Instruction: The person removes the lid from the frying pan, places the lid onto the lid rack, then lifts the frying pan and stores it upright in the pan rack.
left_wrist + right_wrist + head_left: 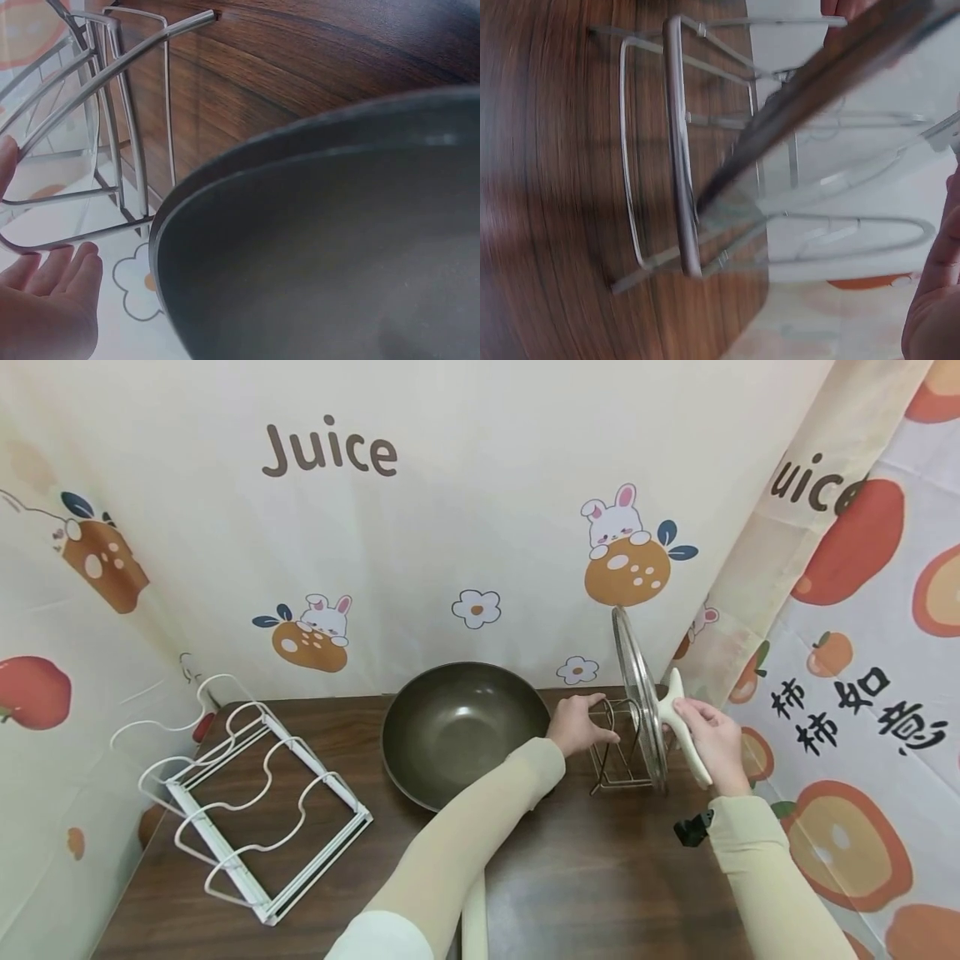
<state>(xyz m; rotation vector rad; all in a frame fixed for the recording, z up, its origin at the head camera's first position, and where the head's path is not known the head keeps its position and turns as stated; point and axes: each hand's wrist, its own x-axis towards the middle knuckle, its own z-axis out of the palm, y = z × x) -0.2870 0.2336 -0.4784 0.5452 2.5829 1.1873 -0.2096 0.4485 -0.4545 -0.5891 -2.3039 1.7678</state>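
My left hand (577,727) grips the left loop of a small metal wire lid rack (628,784), thumb on one side and fingers on the other, as the left wrist view shows. In my right hand (716,743) is the pale, long-ended handle (686,727) of a glass pot lid (641,685). The lid stands nearly upright at the rack's right side. Its rim (802,109) slants down between the wire loops in the right wrist view, its lower edge near the rack's crossbar (676,135). Whether the lid bears on the rack cannot be told.
A dark wok (461,727) sits left of the lid rack, its pale handle (474,918) pointing toward me under my left forearm. At the far left lies a white rack with wavy wires (219,850). Printed curtains (480,510) enclose the wooden table (600,877).
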